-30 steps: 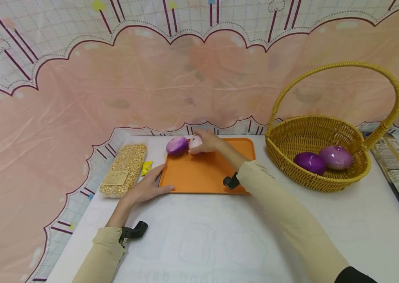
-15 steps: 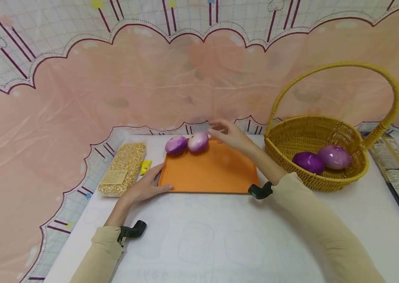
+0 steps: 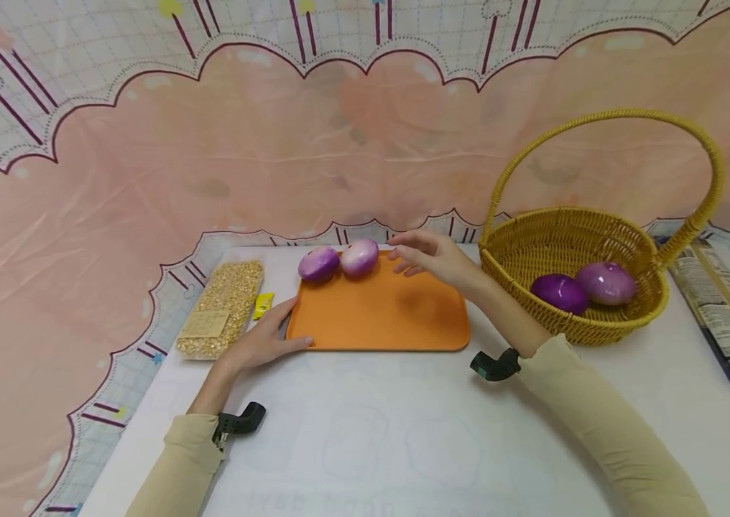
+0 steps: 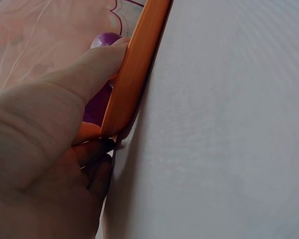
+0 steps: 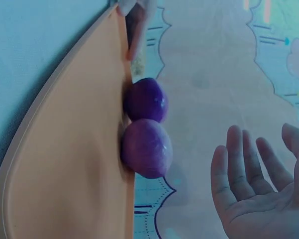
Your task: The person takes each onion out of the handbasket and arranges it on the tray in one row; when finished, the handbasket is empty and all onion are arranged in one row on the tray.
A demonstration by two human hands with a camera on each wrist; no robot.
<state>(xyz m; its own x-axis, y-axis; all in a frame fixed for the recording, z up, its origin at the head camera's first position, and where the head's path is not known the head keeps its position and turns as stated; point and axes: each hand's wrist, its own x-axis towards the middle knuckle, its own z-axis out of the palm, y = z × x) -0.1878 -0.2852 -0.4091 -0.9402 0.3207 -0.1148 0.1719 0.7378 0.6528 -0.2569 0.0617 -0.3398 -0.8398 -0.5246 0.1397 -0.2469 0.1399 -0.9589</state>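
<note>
On the orange tray (image 3: 391,312), taken as a clock in the head view, the darker onion (image 3: 319,265) sits at the far rim near 10 o'clock, the paler onion (image 3: 359,258) beside it near 11. Orange floor shows from 1 round to 7; white bench (image 3: 352,431) stretches beyond the near edge at 6. The basket (image 3: 542,231) stands at 3, a bag of kernels (image 3: 236,287) lies at 9. The left hand (image 3: 260,345) spans the 8 o'clock corner, fingers spread along the side, thumb on the near rim. The right hand (image 3: 440,262) hangs near 1, fingers parted, loosely bent toward the paler onion, holding nothing.
</note>
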